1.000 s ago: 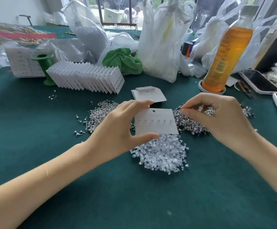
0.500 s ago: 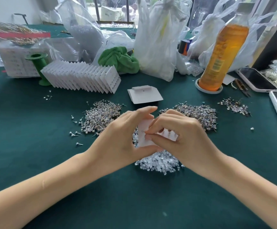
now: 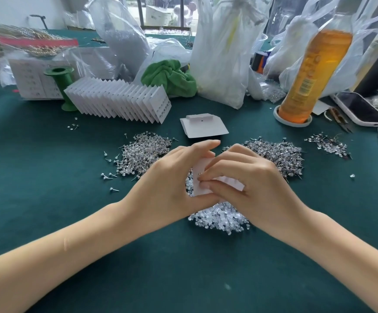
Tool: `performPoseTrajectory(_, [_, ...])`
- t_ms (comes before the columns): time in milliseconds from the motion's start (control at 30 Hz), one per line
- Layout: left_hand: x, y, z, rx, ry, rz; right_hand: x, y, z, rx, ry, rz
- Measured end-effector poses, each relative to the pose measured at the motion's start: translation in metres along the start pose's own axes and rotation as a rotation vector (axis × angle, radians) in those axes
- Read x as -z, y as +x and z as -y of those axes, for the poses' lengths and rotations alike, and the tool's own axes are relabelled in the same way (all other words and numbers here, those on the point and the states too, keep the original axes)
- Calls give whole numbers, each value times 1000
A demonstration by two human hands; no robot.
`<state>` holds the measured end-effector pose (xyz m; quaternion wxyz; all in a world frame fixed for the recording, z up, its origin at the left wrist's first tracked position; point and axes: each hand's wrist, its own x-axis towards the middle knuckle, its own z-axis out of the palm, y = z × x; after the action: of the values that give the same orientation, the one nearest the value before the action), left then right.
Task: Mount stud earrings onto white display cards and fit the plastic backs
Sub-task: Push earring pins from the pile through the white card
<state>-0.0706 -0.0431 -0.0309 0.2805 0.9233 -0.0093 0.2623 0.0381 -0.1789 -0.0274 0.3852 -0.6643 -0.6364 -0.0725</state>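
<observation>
My left hand (image 3: 170, 186) grips a white display card (image 3: 200, 185) by its left edge, thumb below and fingers above. My right hand (image 3: 249, 188) covers most of the card, its fingertips pinched on a stud earring (image 3: 198, 174) at the card's left part. Under both hands lies a pile of clear plastic backs (image 3: 219, 219). Heaps of loose stud earrings lie to the left (image 3: 142, 152) and to the right (image 3: 278, 154), with a small cluster (image 3: 329, 144) further right. A blank card stack (image 3: 202, 128) lies just beyond my hands.
A fanned row of filled cards (image 3: 120, 101) stands at the back left beside a green spool (image 3: 62, 86). Behind are plastic bags (image 3: 221, 53), a green cloth (image 3: 170, 77), an orange bottle (image 3: 312, 71) on a coaster, snips (image 3: 339, 118) and two phones (image 3: 359, 109).
My right hand came from the right stud heap to the card and now presses a stud at its left part. The card and left hand sank a little lower.
</observation>
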Motion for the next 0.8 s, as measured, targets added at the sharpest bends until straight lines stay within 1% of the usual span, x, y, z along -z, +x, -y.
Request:
performPoseTrajectory(167, [1, 0, -1, 24, -15, 6, -1, -1, -1, 4, 19, 24])
performPoseTrajectory(300, [1, 0, -1, 29, -7, 1, 3, -1, 1, -23, 57, -26])
performPoseTrajectory(433, [4, 0, 2, 72, 20, 1, 22, 0, -5, -182, 34, -193])
performPoseTrajectory(500, [4, 0, 4, 92, 27, 2, 35, 0, -16, -296, -8, -215])
performPoseTrajectory(567, [5, 0, 6, 111, 26, 3, 43, -2, -30, -420, -74, -151])
performPoseTrajectory(667, [6, 0, 9, 136, 18, 3, 48, -6, -46, -541, -198, 19])
performPoseTrajectory(733, [7, 0, 11, 151, 13, -4, 46, -7, -49, -548, -229, 110])
performPoseTrajectory(800, [8, 0, 13, 154, 13, -8, 45, -7, -48, -530, -234, 120])
